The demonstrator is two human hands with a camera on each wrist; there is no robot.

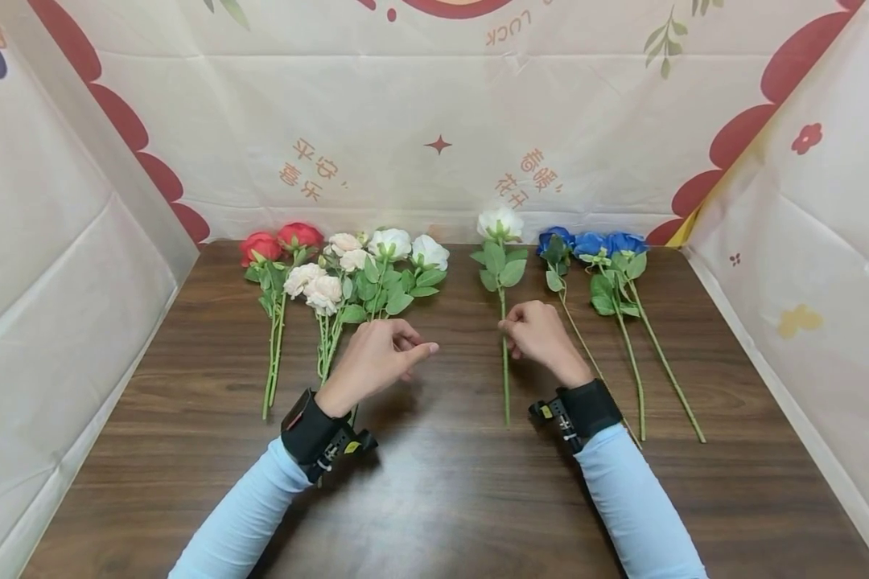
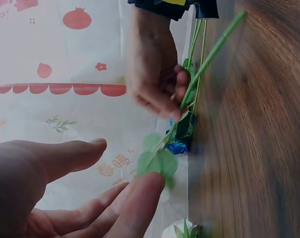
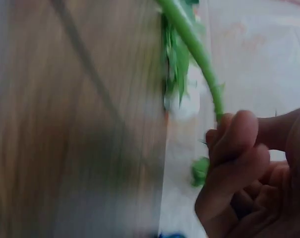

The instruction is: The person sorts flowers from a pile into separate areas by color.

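Right hand: fingers pinched the green stem of a single white rose, which lay on the wooden table between the white bunch and three blue roses. Left hand: hovered over the table, fingers relaxed, holding nothing. Two red roses lay at far left.

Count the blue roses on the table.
3, side by side at the table's far right: left blue rose, middle blue rose, right blue rose. None looks hidden.
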